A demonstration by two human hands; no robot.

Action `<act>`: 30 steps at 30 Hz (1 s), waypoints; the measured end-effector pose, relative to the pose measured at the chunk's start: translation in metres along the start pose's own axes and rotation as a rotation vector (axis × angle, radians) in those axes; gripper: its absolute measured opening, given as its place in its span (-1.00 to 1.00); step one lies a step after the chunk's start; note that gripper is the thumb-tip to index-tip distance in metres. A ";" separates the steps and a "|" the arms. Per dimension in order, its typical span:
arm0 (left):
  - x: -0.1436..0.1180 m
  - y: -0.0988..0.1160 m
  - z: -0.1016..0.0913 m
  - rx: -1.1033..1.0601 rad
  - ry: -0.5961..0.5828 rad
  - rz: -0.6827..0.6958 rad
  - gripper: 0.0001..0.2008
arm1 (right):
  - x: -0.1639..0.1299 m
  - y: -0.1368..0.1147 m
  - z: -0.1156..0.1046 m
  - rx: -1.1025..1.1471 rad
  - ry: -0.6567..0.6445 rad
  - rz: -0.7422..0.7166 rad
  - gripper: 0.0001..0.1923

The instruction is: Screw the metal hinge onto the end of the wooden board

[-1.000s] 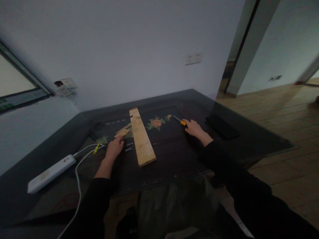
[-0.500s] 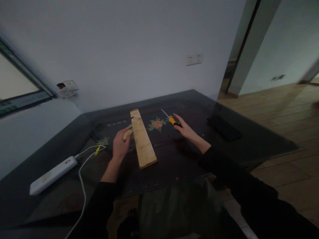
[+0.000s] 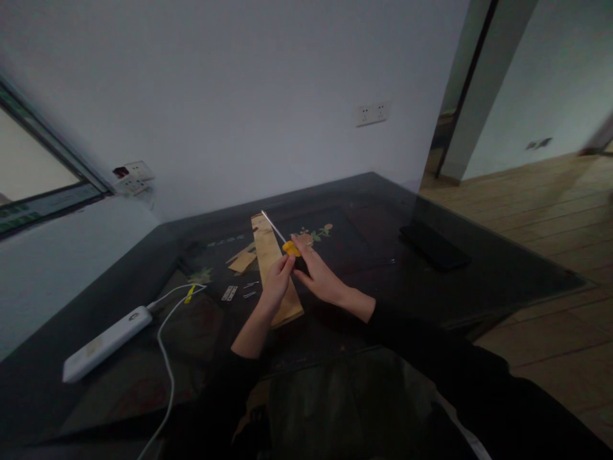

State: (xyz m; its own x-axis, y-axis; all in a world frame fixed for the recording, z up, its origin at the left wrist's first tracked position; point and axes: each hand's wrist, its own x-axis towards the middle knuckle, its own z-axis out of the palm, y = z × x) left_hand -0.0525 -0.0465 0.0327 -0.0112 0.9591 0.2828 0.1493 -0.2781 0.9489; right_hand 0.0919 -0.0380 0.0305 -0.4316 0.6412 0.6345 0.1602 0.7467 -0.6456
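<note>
A screwdriver (image 3: 274, 227) with a yellow and black handle is held above the wooden board (image 3: 269, 244), its metal shaft slanting up toward the board's far end. My right hand (image 3: 322, 276) is closed around the handle from the right. From the left, my left hand (image 3: 278, 282) pinches the handle as well, over the middle of the board. Both hands hide most of the black part of the grip. Left of the board lie thin wood pieces (image 3: 243, 260), a small metal plate with holes (image 3: 229, 293) and several screws (image 3: 249, 294).
A white power strip (image 3: 108, 342) with a white cable (image 3: 165, 358) lies at the table's left. On the right side rests a black flat object (image 3: 433, 246). Behind the dark table (image 3: 364, 211) stands a wall with sockets (image 3: 372, 114).
My left hand has left the wood pieces and moved right to the screwdriver handle, uncovering the plate and screws. My right hand has brought the screwdriver left, over the board.
</note>
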 end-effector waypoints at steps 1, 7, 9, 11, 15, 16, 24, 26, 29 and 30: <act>0.000 0.002 -0.001 -0.005 0.015 0.009 -0.59 | 0.001 -0.001 0.001 0.007 0.001 -0.005 -0.20; 0.001 0.017 -0.008 -0.039 0.143 0.058 -0.62 | 0.012 -0.011 0.004 0.084 -0.021 -0.017 -0.18; 0.007 0.019 -0.023 -0.103 0.171 0.033 -0.58 | 0.013 -0.008 0.001 0.100 -0.019 0.034 -0.20; 0.017 0.018 -0.046 -0.153 0.201 -0.003 -0.55 | 0.012 0.001 -0.005 0.091 -0.009 0.103 -0.27; 0.045 0.000 -0.105 0.005 0.379 -0.074 -0.62 | 0.008 0.021 -0.015 0.061 -0.085 0.217 -0.49; 0.052 -0.007 -0.118 0.095 0.410 -0.120 -0.67 | 0.006 0.023 -0.016 0.049 -0.117 0.241 -0.53; 0.067 -0.050 -0.167 0.876 0.426 -0.324 -0.58 | -0.002 0.013 -0.016 -0.056 -0.283 0.250 -0.66; 0.064 -0.055 -0.169 0.961 0.383 -0.329 -0.55 | -0.002 0.012 -0.016 -0.083 -0.309 0.241 -0.70; 0.060 -0.058 -0.168 1.061 0.312 -0.310 -0.57 | -0.002 0.010 -0.016 -0.114 -0.340 0.238 -0.75; 0.060 -0.059 -0.167 1.090 0.296 -0.300 -0.58 | -0.002 0.010 -0.017 -0.123 -0.344 0.235 -0.75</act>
State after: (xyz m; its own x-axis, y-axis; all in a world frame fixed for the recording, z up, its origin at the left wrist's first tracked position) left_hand -0.2269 0.0183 0.0169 -0.3982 0.8890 0.2259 0.8696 0.2876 0.4013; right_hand 0.1091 -0.0291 0.0300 -0.6383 0.7156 0.2838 0.3850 0.6159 -0.6874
